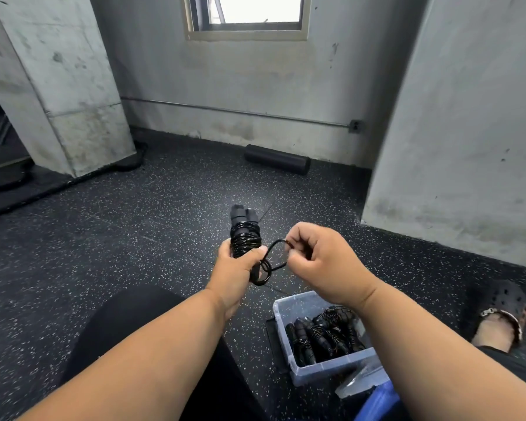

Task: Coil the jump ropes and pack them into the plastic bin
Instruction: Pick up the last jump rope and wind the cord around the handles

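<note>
Over speckled floor (pixel 104 238), left hand (pixel 237 268) gripping jump rope (pixel 245 238), right hand (pixel 319 262) pinching its loop.

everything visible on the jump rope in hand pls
The jump rope is black, with a thin glossy cord wound many times around its two handles, which are held side by side and point up and away. The left hand grips the lower part of the bundle. A last free loop of cord runs to the right hand, which pinches its end. It is held in the air above the speckled floor, not yet in the bin.
</note>
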The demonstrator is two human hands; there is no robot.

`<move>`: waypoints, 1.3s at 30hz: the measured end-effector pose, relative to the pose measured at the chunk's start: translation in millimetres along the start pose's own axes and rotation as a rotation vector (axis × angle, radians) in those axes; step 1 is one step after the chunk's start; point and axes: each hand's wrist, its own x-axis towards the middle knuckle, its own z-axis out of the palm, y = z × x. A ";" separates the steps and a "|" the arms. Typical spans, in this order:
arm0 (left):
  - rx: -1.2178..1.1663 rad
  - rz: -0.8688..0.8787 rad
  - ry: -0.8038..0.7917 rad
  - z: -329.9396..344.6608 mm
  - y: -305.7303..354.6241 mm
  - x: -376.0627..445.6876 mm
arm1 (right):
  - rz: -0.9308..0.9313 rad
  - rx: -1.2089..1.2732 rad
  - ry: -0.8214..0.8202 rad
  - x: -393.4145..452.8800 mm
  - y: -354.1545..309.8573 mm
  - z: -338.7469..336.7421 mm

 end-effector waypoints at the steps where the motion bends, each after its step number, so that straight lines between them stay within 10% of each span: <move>1: 0.004 -0.030 -0.043 -0.1 1.9 -1.5 | -0.005 0.002 0.013 3.1 -1.3 -4.7; 17: 0.005 -0.184 -0.581 0.1 3.6 -24.8 | 0.344 0.496 0.070 12.2 43.5 -6.9; 39: 0.137 -0.197 -0.412 8.5 -12.7 -21.7 | 0.448 0.047 -0.026 19.6 46.2 -10.2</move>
